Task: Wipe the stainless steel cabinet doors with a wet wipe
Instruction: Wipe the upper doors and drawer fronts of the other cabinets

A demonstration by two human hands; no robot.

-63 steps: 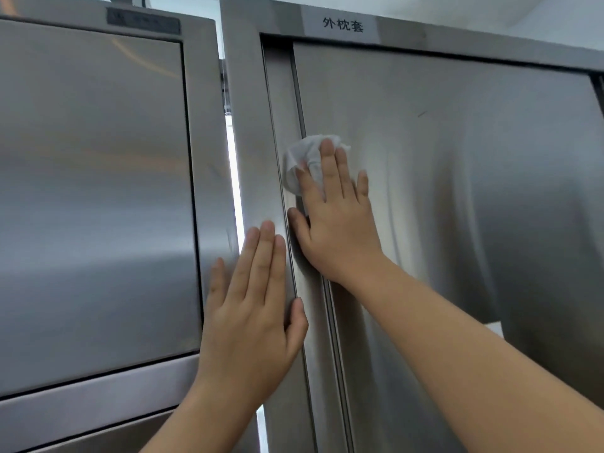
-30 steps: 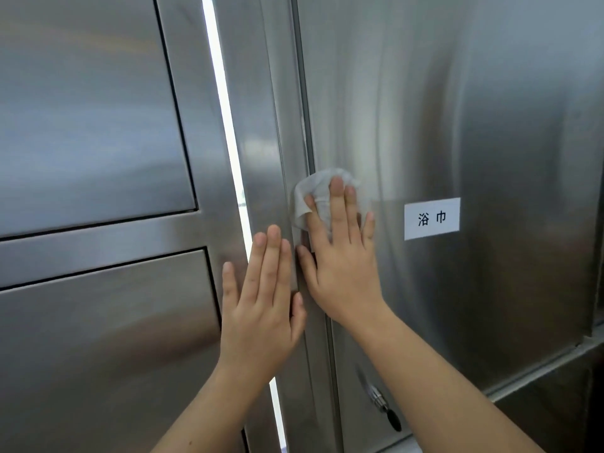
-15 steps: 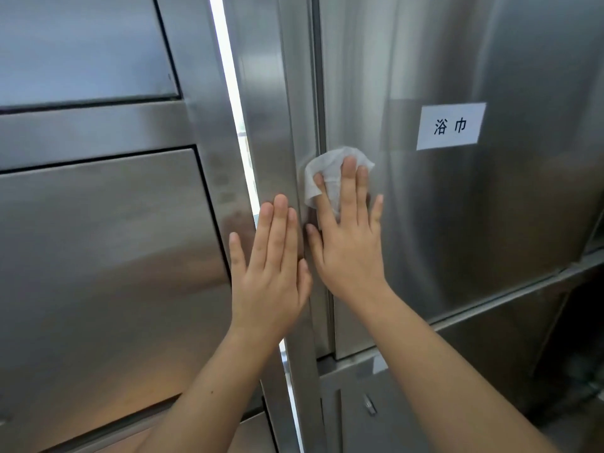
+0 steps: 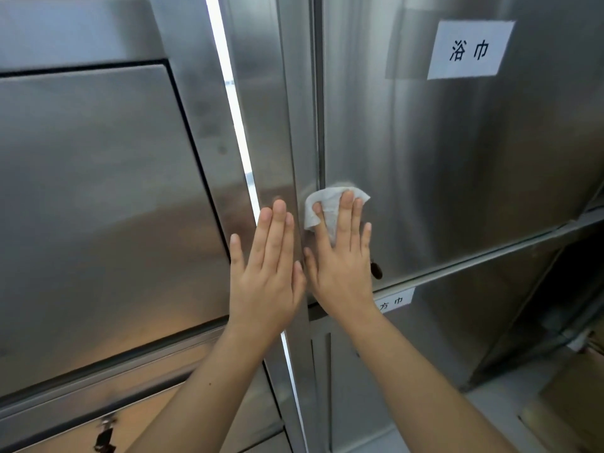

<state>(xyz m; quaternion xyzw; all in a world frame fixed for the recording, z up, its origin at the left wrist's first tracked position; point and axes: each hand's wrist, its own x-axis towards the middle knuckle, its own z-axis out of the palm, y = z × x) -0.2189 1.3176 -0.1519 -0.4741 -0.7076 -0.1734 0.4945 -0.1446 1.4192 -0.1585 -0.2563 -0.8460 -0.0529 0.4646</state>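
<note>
— Where is the wet wipe just now?
— Pressed flat on the right-hand cabinet door, right at its left edge and low on the panel. My right hand lies over it with the fingers straight and a little spread. Nothing curls round the wipe; it is only pinned to the steel. Its crumpled white edge shows at twelve o'clock from my palm.
— And the other of your hands?
— My left hand is at nine o'clock from the right one. It is flat too, fingers straight and close together, resting on the upright frame post and holding nothing. The two thumbs lie side by side.
— Anything else close by?
— A white label at two o'clock from the wipe, and a dark latch at three o'clock from my right hand, just beside it.
</note>
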